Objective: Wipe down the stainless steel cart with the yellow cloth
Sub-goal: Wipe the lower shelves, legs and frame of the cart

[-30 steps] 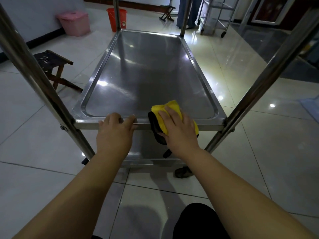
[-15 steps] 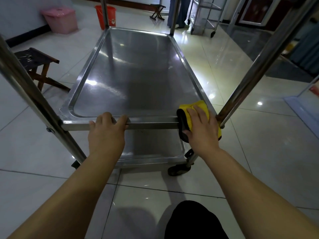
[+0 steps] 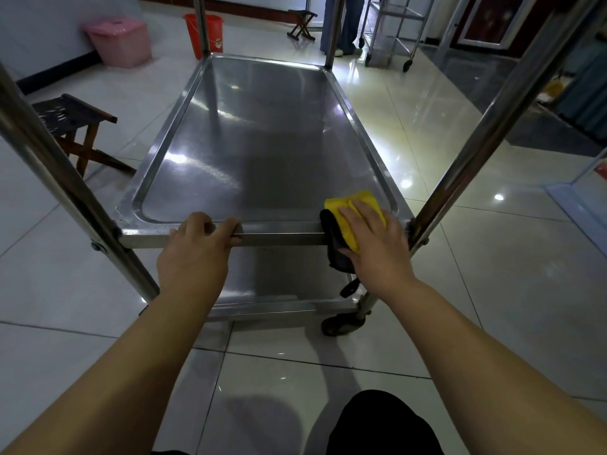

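Left hand [image 3: 193, 254] curled over near rim of cart [image 3: 262, 152], gripped it tight. Right hand [image 3: 377, 244] lay flat, fingers straight, pressed yellow cloth [image 3: 345, 218] on near rim, close to right post [image 3: 492, 126]. Cloth draped over edge, dark side hung down. Cloth looked soft, light, floppy; best pushed under flat palm. Cart looked hard, shiny, slippery, on wheels; likely to roll, so held by rim. Half second before, cloth was already near right corner, left hand in same grip; little changed.
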